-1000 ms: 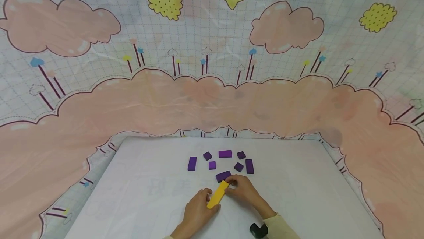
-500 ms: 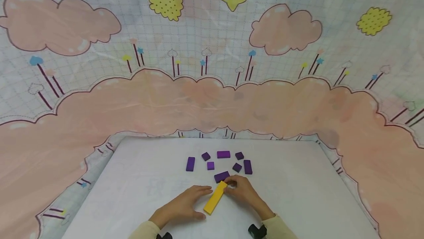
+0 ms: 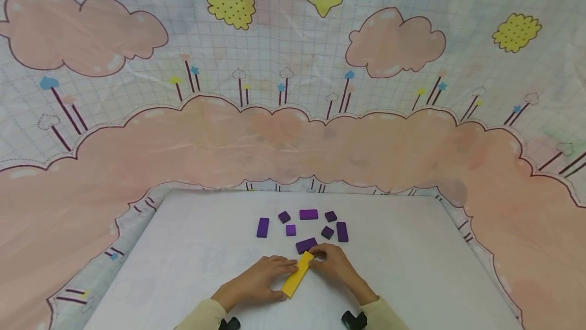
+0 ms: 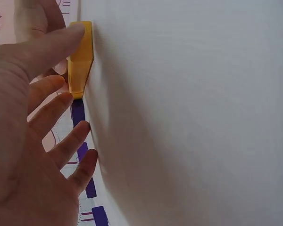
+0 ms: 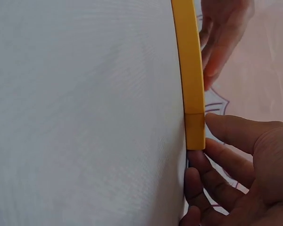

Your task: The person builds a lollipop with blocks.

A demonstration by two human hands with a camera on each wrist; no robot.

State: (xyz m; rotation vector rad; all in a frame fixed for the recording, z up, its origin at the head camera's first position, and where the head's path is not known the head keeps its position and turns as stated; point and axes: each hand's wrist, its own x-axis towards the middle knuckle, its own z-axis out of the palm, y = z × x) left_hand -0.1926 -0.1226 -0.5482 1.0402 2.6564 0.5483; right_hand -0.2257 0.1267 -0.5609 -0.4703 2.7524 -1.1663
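A long yellow block [image 3: 298, 275] lies at a slant on the white tabletop between the two hands. The left hand [image 3: 256, 281] holds it from the left, thumb at the near end and fingertips along its side; in the left wrist view the thumb overlaps the yellow block [image 4: 80, 59] and the other fingers are spread. At the far end, the right hand [image 3: 336, 266] pinches it with thumb and index finger. The right wrist view shows that thumb beside the block's end [image 5: 195, 132], with the other fingers curled below. Just beyond lies a purple rectangular block [image 3: 306, 245].
Several more purple blocks lie farther back, among them an upright-lying rectangle [image 3: 263, 228] at left, another [image 3: 342, 232] at right, one across the back [image 3: 309, 214] and small cubes such as this cube [image 3: 290, 230]. A cloud-patterned cloth [image 3: 293, 142] surrounds the white tabletop [image 3: 412, 264].
The left hand let go of the yellow block's near end, drew back to the left with fingers spread, then came back onto it. The right hand stayed at the far end.
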